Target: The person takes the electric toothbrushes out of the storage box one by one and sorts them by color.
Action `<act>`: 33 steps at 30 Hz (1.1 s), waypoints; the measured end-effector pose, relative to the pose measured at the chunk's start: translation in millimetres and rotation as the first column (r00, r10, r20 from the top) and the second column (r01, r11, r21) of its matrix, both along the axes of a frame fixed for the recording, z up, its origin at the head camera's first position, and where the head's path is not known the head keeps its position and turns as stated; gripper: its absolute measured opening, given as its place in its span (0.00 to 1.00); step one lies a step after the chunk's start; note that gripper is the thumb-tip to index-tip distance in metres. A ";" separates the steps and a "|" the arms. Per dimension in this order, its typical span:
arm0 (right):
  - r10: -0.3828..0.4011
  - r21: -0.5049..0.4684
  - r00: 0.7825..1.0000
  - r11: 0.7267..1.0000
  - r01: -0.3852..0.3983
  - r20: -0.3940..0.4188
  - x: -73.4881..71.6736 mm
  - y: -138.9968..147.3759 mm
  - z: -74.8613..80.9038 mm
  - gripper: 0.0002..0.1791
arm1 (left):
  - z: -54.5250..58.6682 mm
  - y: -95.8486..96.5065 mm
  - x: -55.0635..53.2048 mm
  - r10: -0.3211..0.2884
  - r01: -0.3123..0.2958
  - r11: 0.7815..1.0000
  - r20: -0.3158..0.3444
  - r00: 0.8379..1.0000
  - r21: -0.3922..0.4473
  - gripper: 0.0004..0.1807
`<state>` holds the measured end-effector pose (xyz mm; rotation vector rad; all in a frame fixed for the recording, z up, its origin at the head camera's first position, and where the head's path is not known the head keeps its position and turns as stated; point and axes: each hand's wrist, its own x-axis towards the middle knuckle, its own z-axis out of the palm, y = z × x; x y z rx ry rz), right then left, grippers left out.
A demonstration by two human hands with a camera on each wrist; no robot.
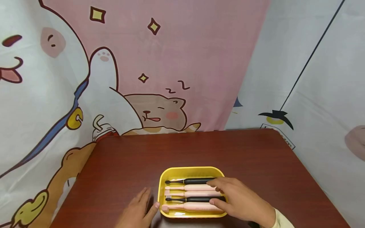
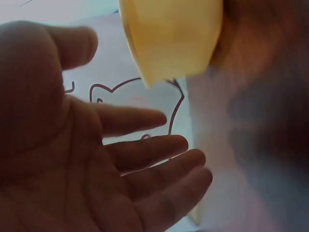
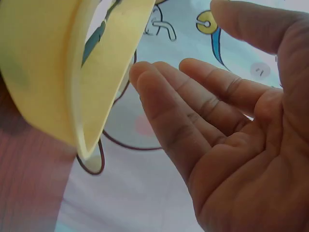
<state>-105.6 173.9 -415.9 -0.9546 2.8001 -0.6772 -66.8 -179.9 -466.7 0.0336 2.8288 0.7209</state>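
A yellow plastic tray (image 1: 186,171) holds two black and three pink toothbrushes laid side by side, heads to the left. The upper black toothbrush (image 1: 196,181) lies nearest the far wall of the tray, and a pink toothbrush (image 1: 196,206) nearest the front. My left hand (image 1: 136,209) is beside the tray's left end, fingers extended and thumb apart, with nothing in it. Over the tray's right end, my right hand (image 1: 245,198) covers the handle ends in the head view. Its palm is bare in the right wrist view, fingers (image 3: 169,108) reaching toward the tray rim (image 3: 79,116).
A dark red-brown table (image 1: 137,158) carries the tray near its front edge. Behind and beside it hangs a cloth (image 1: 199,63) printed with cartoon animals.
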 end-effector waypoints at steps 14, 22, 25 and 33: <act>0.151 -0.100 0.983 0.985 -0.141 0.100 -17.5 -13.5 -2.5 0.20 | -14.2 0.5 2.4 -0.037 -0.006 0.809 0.060 0.998 0.587 0.38; 0.194 -0.125 0.968 0.977 -0.175 0.159 -20.9 -21.0 -10.7 0.20 | -19.1 3.6 2.7 -0.077 -0.168 0.561 0.253 0.964 0.811 0.39; 0.215 -0.154 0.960 0.970 -0.188 0.180 -22.5 -23.7 -13.7 0.19 | -21.3 4.7 1.8 -0.099 -0.187 0.520 0.277 0.956 0.833 0.39; 0.228 -0.151 0.947 0.969 -0.197 0.228 -28.3 -32.7 -21.0 0.20 | -29.0 6.6 2.0 -0.122 -0.271 0.395 0.342 0.932 0.878 0.39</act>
